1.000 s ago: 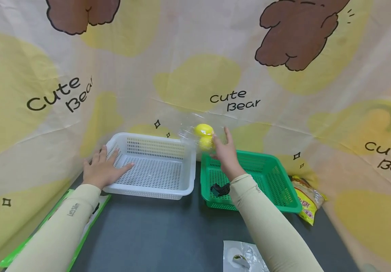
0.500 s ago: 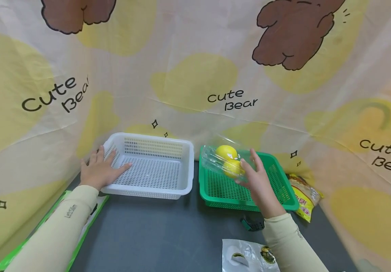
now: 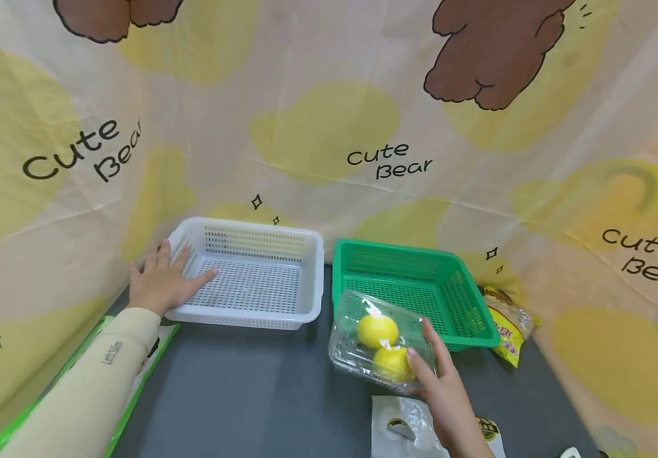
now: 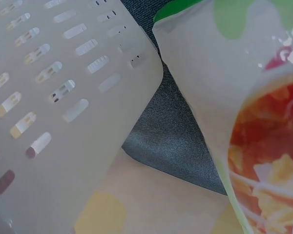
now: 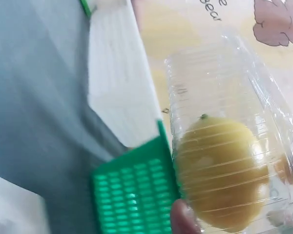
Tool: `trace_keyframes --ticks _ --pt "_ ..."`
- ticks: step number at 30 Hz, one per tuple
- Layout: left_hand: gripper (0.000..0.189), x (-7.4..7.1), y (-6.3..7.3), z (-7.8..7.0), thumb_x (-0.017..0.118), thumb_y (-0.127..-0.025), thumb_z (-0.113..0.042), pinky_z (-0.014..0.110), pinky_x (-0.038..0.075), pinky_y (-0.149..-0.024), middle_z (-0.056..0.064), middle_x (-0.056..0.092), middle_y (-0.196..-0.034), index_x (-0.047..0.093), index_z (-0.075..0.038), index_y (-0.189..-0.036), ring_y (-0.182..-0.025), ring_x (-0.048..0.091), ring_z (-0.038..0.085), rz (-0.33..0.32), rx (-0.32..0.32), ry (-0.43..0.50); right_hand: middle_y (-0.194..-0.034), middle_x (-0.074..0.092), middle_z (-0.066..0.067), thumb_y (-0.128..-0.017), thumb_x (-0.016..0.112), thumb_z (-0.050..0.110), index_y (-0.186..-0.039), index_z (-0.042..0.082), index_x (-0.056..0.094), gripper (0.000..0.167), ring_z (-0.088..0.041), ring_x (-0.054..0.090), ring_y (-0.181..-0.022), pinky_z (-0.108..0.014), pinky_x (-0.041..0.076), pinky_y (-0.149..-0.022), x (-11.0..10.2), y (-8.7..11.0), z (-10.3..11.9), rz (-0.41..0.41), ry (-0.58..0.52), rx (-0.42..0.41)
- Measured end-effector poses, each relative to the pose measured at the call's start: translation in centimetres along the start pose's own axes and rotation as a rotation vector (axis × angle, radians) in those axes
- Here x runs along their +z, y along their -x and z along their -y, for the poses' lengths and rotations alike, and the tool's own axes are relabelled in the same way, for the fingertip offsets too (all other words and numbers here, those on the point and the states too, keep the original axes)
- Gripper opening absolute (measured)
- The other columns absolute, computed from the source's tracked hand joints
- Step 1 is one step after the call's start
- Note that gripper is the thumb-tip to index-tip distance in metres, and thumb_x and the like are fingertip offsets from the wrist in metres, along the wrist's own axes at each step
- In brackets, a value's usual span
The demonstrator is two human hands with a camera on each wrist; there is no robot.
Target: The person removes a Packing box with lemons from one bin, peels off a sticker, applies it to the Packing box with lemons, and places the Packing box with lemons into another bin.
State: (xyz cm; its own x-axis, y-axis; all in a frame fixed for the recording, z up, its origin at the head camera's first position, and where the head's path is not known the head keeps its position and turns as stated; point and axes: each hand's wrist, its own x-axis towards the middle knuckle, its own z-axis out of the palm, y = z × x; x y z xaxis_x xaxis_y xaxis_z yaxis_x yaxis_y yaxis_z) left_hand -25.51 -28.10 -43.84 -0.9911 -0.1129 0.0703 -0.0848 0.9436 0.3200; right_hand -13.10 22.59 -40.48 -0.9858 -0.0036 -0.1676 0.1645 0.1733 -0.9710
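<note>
In the head view my right hand (image 3: 445,388) grips one end of a clear plastic box (image 3: 347,331), thumb on one side and fingers on the other. Two yellow lemons (image 3: 377,331) lie inside it; the right wrist view shows one lemon (image 5: 222,175) close up through the ribbed plastic. The box is held tilted above the table, just in front of the green basket (image 3: 477,305). With fingers spread, my left hand (image 3: 163,283) rests on the left rim of the white basket (image 3: 248,318). The left hand itself is out of sight in the left wrist view.
Right of the green basket leans a yellow snack bag (image 3: 508,327). A white plastic packet (image 3: 403,432) lies near the front, below the box. A green-edged bag (image 4: 268,112) lies under my left forearm. A patterned cloth (image 3: 306,140) hangs behind the baskets.
My right hand has brought the clear box with the lemons down and toward me, from above the back of the green basket to its front. The left hand stays on the white basket.
</note>
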Motion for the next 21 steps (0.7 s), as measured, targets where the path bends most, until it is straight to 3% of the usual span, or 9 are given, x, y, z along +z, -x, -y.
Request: trace_keyframes --ticks 3,6,7,14,21 --pt "0.110 -0.1 -0.2 0.2 0.041 -0.094 -0.087 0.086 -0.005 -0.109 0.037 -0.005 -0.169 0.027 -0.006 -0.167 -0.153 0.000 0.062 -0.003 0.000 -0.005 -0.177 -0.001 -0.011 -0.109 0.062 0.034 -0.172 0.030 0.014 0.078 -0.050 -0.001 -0.158 -0.076 0.031 -0.112 1.0 1.5 -1.1 -0.013 0.054 -0.023" --pt "0.111 -0.3 -0.3 0.3 0.039 -0.093 -0.088 0.086 -0.005 -0.109 0.037 -0.005 -0.169 0.027 -0.006 -0.167 -0.152 0.000 0.062 -0.009 0.000 -0.009 -0.177 0.007 -0.010 -0.107 0.065 0.031 -0.171 0.026 0.024 0.076 -0.046 -0.001 -0.160 -0.079 0.012 -0.116 2.3 2.3 -2.4 -0.040 0.111 -0.072" --pt "0.111 -0.3 -0.3 0.3 0.039 -0.093 -0.088 0.086 -0.005 -0.109 0.037 -0.005 -0.169 0.027 -0.006 -0.167 -0.152 0.000 0.062 -0.011 -0.001 -0.011 -0.176 0.010 -0.011 -0.107 0.066 0.031 -0.170 0.025 0.026 0.075 -0.046 0.001 -0.159 -0.080 0.010 -0.116 2.8 2.5 -2.9 -0.045 0.126 -0.081" --pt "0.112 -0.6 -0.2 0.0 0.038 -0.093 -0.088 0.086 -0.007 -0.110 0.037 -0.004 -0.169 0.027 -0.005 -0.167 -0.153 -0.001 0.062 0.006 -0.008 -0.006 -0.168 0.025 -0.024 -0.102 0.071 0.027 -0.166 0.017 0.037 0.073 -0.056 0.018 -0.153 -0.075 0.032 -0.112 6.6 2.4 -5.6 -0.015 0.098 -0.087" --pt "0.112 -0.2 -0.1 0.0 0.038 -0.093 -0.088 0.084 -0.010 -0.110 0.036 -0.010 -0.168 0.025 -0.004 -0.167 -0.153 -0.007 0.061 0.026 -0.017 0.005 -0.164 0.034 -0.023 -0.099 0.074 0.026 -0.161 0.017 0.047 0.068 -0.052 0.025 -0.153 -0.077 0.021 -0.116 10.0 1.8 -7.2 0.023 0.110 -0.154"
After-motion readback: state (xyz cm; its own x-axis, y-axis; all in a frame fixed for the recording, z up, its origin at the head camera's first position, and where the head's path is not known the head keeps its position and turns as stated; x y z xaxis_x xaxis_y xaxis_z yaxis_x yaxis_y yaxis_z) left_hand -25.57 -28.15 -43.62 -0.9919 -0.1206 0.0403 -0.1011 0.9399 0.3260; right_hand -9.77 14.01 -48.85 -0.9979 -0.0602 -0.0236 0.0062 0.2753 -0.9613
